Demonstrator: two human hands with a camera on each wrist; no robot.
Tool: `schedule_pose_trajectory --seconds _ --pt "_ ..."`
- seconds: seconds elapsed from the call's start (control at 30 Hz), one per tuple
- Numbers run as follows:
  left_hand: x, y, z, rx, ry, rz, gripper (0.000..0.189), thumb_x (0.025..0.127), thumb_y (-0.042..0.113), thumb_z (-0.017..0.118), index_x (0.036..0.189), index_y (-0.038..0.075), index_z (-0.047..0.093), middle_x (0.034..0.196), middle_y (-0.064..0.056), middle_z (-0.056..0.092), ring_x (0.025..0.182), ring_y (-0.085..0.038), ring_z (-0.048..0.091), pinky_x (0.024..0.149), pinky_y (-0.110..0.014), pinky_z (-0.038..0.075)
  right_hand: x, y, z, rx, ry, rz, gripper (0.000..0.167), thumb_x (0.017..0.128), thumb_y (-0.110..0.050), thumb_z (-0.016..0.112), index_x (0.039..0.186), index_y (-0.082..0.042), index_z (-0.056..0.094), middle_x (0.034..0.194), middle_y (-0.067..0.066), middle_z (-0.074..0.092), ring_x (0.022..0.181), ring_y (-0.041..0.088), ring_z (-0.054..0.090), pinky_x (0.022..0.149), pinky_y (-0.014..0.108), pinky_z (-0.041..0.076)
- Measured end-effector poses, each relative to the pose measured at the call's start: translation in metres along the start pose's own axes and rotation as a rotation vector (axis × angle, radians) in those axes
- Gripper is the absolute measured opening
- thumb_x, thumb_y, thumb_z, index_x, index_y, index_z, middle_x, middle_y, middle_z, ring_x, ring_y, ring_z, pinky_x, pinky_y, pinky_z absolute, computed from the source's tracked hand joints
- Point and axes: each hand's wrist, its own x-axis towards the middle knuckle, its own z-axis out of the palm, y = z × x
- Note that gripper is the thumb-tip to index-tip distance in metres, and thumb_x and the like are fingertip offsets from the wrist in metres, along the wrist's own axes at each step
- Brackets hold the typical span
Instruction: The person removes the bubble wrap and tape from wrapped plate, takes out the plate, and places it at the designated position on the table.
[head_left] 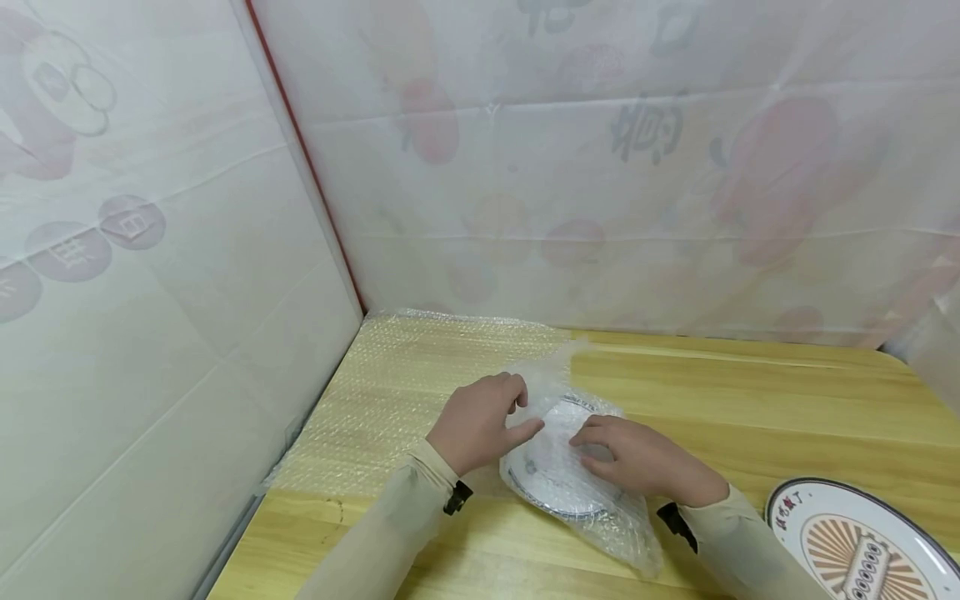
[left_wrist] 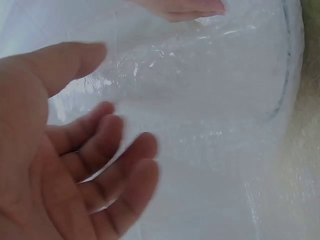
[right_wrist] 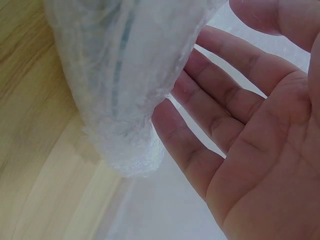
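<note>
Two bare hands are working over a bubble-wrapped plate (head_left: 555, 471), which is lying near the front of the wooden table (head_left: 750, 400), between them. The left hand (head_left: 483, 423) is hovering at the plate's left side, its thumb standing well apart from loosely bent fingers and nothing sitting between them. The right hand (head_left: 647, 458) is reaching over the opposite side, fingers slightly bent, thumb apart; its fingertips are meeting the wrap, though how firmly cannot be told. The right wrist view is showing a bunched end of wrap (right_wrist: 132, 145) against the wood grain; the head view alone is showing the second plate (head_left: 862, 537), unwrapped, with an orange sunburst. The wrapped plate is appearing white and hazy under the film, a dark rim line showing through. A flat bubble-wrap sheet (head_left: 352, 408) is extending to its left.
</note>
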Motion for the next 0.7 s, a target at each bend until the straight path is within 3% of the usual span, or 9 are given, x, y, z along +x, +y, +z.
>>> schedule_pose_trajectory --seconds 0.13,0.37,0.53,0.7 --pt "0.0009 0.0002 -0.0027 -0.014 0.075 0.014 0.022 0.096 0.036 0.071 0.090 0.017 0.061 0.080 0.008 0.058 0.065 -0.006 0.048 0.053 -0.020 0.041 0.0006 0.0010 0.0008 -0.002 -0.003 0.004 0.023 0.103 -0.023 0.063 0.121 -0.013 0.074 0.115 -0.006 0.066 0.107 0.019 0.065 0.093 0.046 0.055" --pt "0.0017 -0.0016 -0.0041 0.003 0.114 0.023 0.022 0.094 0.010 0.070 0.082 0.020 0.054 0.077 0.010 0.054 0.069 -0.008 0.048 0.056 -0.021 0.041 0.0000 0.0006 0.0016 -0.005 0.017 -0.019 0.023 0.103 -0.023 0.064 0.120 -0.012 0.075 0.114 -0.005 0.067 0.107 0.019 0.065 0.093 0.046 0.055" --pt "0.0024 0.0008 -0.0060 0.040 0.111 0.121 0.024 0.089 -0.006 0.066 0.085 0.018 0.062 0.081 0.007 0.064 0.076 -0.012 0.055 0.062 -0.021 0.046 -0.0002 0.0012 0.0026 -0.006 0.023 -0.024 0.022 0.103 -0.023 0.064 0.119 -0.013 0.075 0.114 -0.005 0.067 0.106 0.018 0.065 0.092 0.046 0.055" --pt "0.0018 0.0053 -0.0060 0.075 0.049 0.242 0.020 0.090 -0.001 0.068 0.100 0.016 0.071 0.094 0.005 0.071 0.084 -0.011 0.060 0.066 -0.016 0.048 -0.0002 0.0018 0.0017 0.000 0.015 -0.013 0.022 0.103 -0.022 0.063 0.120 -0.013 0.075 0.115 -0.005 0.067 0.106 0.018 0.065 0.092 0.045 0.056"
